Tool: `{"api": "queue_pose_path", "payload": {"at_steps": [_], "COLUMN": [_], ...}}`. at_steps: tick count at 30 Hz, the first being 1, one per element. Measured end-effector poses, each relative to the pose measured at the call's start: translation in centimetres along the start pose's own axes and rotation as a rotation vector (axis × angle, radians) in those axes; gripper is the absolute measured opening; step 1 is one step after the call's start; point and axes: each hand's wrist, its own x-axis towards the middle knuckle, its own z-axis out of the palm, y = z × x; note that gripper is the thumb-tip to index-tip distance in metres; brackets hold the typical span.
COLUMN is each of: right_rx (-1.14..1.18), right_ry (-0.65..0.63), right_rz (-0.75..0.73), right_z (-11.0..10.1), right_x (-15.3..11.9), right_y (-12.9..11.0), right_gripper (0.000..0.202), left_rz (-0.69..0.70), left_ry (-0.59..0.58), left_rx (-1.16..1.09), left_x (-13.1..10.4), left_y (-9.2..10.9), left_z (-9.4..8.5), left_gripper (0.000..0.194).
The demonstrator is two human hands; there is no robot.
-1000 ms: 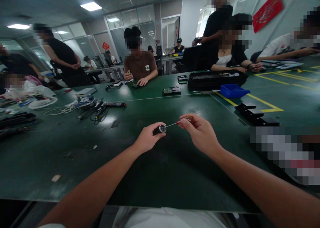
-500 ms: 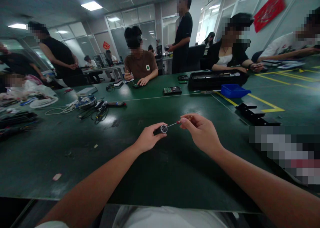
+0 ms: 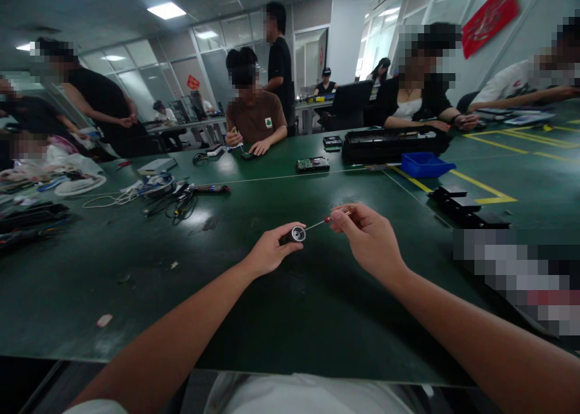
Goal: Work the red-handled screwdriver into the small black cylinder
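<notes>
My left hand (image 3: 268, 252) is closed around a short black cylinder (image 3: 296, 234) with a silver rim, its round end turned toward me and to the right. What kind of part it is I cannot make out. In my right hand (image 3: 365, 232) is a screwdriver (image 3: 327, 220) with a red collar, a partly visible amber handle and a thin metal shaft. The shaft points left and its tip meets the cylinder's open end. Whether the tip sits inside or only touches the rim is too small to tell. Both hands are held above the green table (image 3: 281, 323).
Ahead lie a circuit-board device (image 3: 312, 164), a long black housing (image 3: 394, 143) and a blue bin (image 3: 426, 165). Black brackets (image 3: 466, 208) sit at right. Tangled cables (image 3: 174, 199) lie at left. Across the table a person in brown (image 3: 256, 115) works with a tool.
My right hand and the screwdriver have shifted slightly, showing more of the handle. The cylinder stays nearly in place. In the background, a standing person in black has moved left.
</notes>
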Motion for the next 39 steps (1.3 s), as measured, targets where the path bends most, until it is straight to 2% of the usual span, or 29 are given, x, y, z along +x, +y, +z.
{"api": "queue_pose_path", "payload": {"at_steps": [7, 18, 39], "right_rx": [-0.046, -0.045, -0.117], "right_ry": [0.037, 0.094, 0.067], "right_rz": [0.016, -0.012, -0.017], "right_z": [-0.23, -0.07, -0.5], "right_x": [-0.11, -0.02, -0.06], "right_y": [-0.58, -0.22, -0.35], "right_gripper": [0.031, 0.034, 0.037], "left_rz": [0.007, 0.022, 0.014], "left_ry": [-0.027, -0.036, -0.036], "left_rx": [0.006, 0.036, 0.064], "left_x": [-0.15, -0.13, -0.39], "left_y": [0.17, -0.22, 0.06], "left_z": [-0.04, 0.01, -0.17], "left_gripper": [0.045, 0.045, 0.044]}}
